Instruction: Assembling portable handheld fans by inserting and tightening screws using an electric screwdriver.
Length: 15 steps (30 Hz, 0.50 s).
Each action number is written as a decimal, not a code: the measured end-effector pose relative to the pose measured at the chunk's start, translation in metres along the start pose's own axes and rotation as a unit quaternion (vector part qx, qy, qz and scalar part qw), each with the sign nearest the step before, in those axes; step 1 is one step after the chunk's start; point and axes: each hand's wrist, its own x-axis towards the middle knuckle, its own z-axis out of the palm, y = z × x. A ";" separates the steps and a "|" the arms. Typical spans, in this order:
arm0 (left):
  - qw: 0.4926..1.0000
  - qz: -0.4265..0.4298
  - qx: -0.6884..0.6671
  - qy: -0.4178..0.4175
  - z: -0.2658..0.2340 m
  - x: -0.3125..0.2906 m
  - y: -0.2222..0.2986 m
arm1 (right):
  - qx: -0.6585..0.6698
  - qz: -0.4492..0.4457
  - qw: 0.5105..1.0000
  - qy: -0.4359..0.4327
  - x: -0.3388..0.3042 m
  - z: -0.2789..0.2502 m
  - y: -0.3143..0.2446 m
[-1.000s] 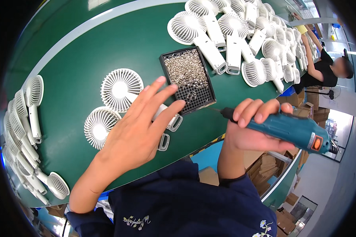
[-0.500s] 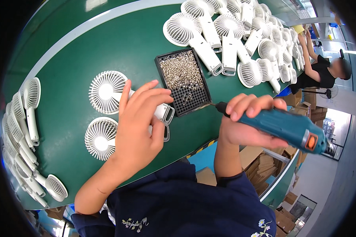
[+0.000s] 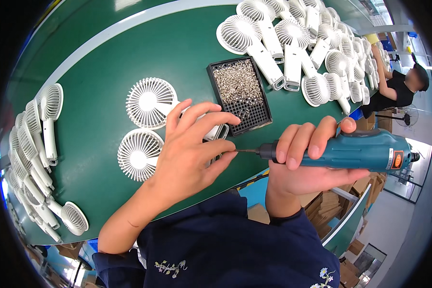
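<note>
My dark blue shirt (image 3: 225, 249) was closest to me, with flower embroidery across it. My two hands stood near each other above the desk (image 3: 91, 125), meeting only at the tool. The right hand (image 3: 307, 156) was wrapped around a teal electric screwdriver (image 3: 365, 150), held nearly level with its thin bit (image 3: 247, 150) pointing left. On the left hand (image 3: 192, 149), the thumb and forefinger were pinched together at the tip of that bit; whether they had a screw between them was too small to tell. The other fingers were spread.

Beneath and beside my left hand lay two white handheld fans, the lower fan (image 3: 138, 156) nearer to me and the upper fan (image 3: 151, 103) just beyond, their round grilles to the left and their handles partly hidden by my hand. Just past my fingertips sat a black tray (image 3: 267, 114), its far part heaped with small metal screws (image 3: 237, 79), a few scattered over the holes at its near end.

Overlapping fans lined the desk's left edge (image 3: 53, 103). Farther off on the right, a large cluster of fans (image 3: 293, 36) spread away toward a person in black (image 3: 398, 89).
</note>
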 end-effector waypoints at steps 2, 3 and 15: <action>1.000 -0.016 -0.010 0.000 0.000 0.002 0.003 | -0.001 0.000 1.000 0.005 -0.001 0.001 0.000; 1.000 -0.016 -0.010 0.000 0.000 0.003 0.004 | -0.001 0.001 1.000 0.011 -0.002 0.002 0.000; 0.999 -0.001 -0.035 -0.014 -0.001 0.002 0.002 | 0.008 0.036 0.999 -0.029 -0.003 -0.002 0.000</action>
